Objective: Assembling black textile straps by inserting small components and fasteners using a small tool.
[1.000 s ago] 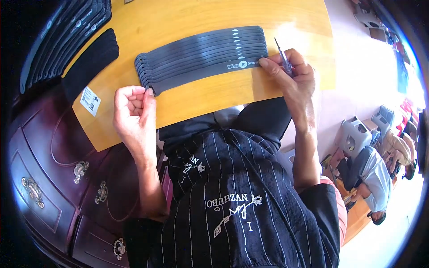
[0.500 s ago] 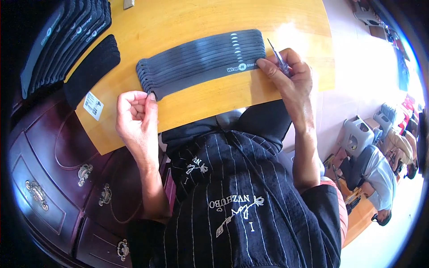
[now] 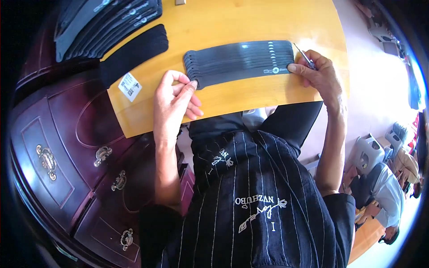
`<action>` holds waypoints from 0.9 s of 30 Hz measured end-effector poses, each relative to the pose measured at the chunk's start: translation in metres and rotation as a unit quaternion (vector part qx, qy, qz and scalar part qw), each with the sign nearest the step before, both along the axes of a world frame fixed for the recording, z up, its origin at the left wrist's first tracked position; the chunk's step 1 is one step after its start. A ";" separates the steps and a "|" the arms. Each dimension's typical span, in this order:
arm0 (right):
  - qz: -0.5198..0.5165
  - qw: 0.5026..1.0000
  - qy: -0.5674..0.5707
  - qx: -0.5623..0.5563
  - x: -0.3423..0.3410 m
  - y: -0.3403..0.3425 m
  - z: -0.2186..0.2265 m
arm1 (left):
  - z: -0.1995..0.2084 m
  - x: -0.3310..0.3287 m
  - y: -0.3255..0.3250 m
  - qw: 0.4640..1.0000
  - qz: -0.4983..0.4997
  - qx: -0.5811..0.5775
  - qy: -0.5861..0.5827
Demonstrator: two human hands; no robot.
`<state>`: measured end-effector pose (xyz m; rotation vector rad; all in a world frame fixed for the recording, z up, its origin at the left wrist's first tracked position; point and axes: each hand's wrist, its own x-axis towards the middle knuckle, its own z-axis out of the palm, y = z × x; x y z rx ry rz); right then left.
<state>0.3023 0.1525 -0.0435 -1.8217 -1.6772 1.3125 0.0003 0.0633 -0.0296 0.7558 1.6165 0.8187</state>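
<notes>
A fanned row of dark grey fabric straps [image 3: 237, 62] lies crosswise on the yellow table, looped ends at the left and pale marks near the right. My left hand [image 3: 173, 100] pinches the left end of the nearest strap between thumb and forefinger, its other fingers loosely apart. At the opposite end, my right hand [image 3: 322, 77] rests its thumb on the strap's right tip. The same hand grips a thin pointed metal tool [image 3: 304, 57] with a clear handle, its tip pointing up and away; its exact kind is unclear.
Plain black straps [image 3: 136, 51] and a larger fanned pile of grey straps [image 3: 107, 29] lie at the table's far left. A white label [image 3: 128, 87] sits at the left edge. Dark wooden drawers [image 3: 49, 147] stand left. People sit near a grey plastic stool [image 3: 370, 154] at right.
The view has shifted, so the table and straps appear farther right. My left hand's lower fingers have loosened from their curl. Both hands stay at the strap ends, the tool still in the right.
</notes>
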 end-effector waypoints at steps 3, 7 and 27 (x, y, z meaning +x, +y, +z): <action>0.003 1.000 -0.004 -0.002 -0.001 0.002 -0.007 | -0.010 -0.001 -0.007 0.999 0.002 0.024 -0.028; -0.015 0.996 0.019 0.083 -0.001 -0.011 0.002 | -0.017 0.001 -0.019 0.984 0.077 0.154 -0.048; -0.052 0.990 0.060 -0.116 -0.032 0.005 0.020 | -0.035 0.042 0.033 0.712 -0.288 0.287 0.572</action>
